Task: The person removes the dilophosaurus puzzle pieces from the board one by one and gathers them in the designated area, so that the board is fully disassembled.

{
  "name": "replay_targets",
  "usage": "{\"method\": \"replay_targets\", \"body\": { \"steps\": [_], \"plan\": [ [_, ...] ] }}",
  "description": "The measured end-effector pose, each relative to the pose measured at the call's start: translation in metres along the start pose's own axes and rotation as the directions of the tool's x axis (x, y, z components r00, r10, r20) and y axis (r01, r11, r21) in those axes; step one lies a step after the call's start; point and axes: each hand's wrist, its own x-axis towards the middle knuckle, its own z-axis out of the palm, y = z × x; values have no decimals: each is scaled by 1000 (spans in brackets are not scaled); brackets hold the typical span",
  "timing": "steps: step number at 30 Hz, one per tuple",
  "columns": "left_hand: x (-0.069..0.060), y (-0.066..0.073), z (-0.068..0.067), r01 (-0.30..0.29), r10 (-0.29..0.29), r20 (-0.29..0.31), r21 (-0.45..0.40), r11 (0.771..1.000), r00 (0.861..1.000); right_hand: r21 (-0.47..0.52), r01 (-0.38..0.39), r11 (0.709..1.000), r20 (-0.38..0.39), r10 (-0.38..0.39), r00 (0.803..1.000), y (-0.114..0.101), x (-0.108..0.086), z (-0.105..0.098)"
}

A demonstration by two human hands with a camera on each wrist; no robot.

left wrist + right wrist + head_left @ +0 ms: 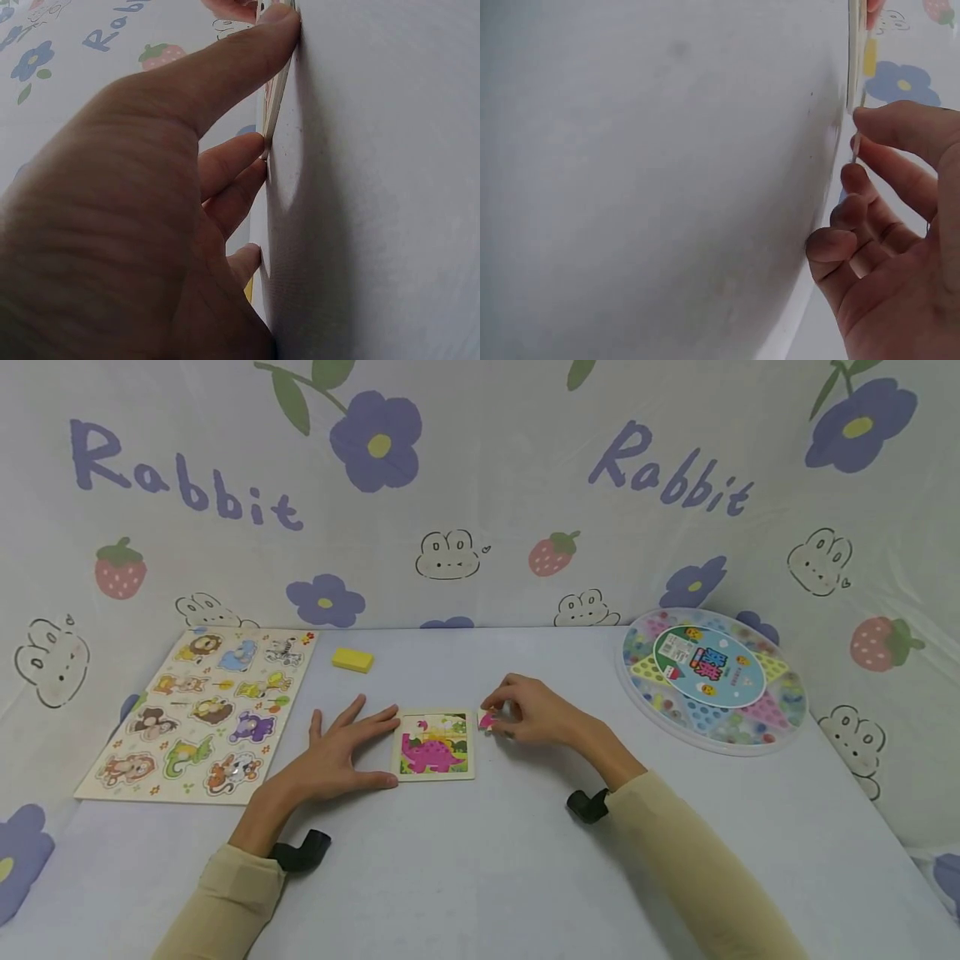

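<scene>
Where my beige sleeves (697, 868) end, the head view shows a black wrist mount (302, 852) on each arm, which neither wrist view reveals. Beyond them, my left hand (337, 764) is spread wide, its thumb and fingertips touching the left side of the small puzzle board (437, 777). From the left wrist I see that board only edge-on, with my thumb at its rim and one lower fingertip apart from it; the pink dinosaur (432, 757) shows properly from above. Just off the board's right side, my right hand (540, 714) pinches a small puzzle piece (487, 720) between thumb and forefinger. Overhead, its pink print is visible but my fingers partly cover it; the right wrist view gives its thin edge instead, and my other fingers loosely bent below. Farther left lies the large animal board (172, 792), with a yellow block (352, 660) near its upper right corner, a block the wrist views catch only as slivers. Well to the right sits a round, clear-rimmed case (708, 667), and behind everything hangs the Rabbit-printed cloth (480, 468).
</scene>
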Motion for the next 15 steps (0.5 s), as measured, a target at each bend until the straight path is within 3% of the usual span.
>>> {"method": "replay_targets", "body": {
  "steps": [15],
  "plan": [
    [0,-1,1,-3,3,7,5,1000,1000,-20,-36,999,3,36,999,11,-12,0]
  ]
}}
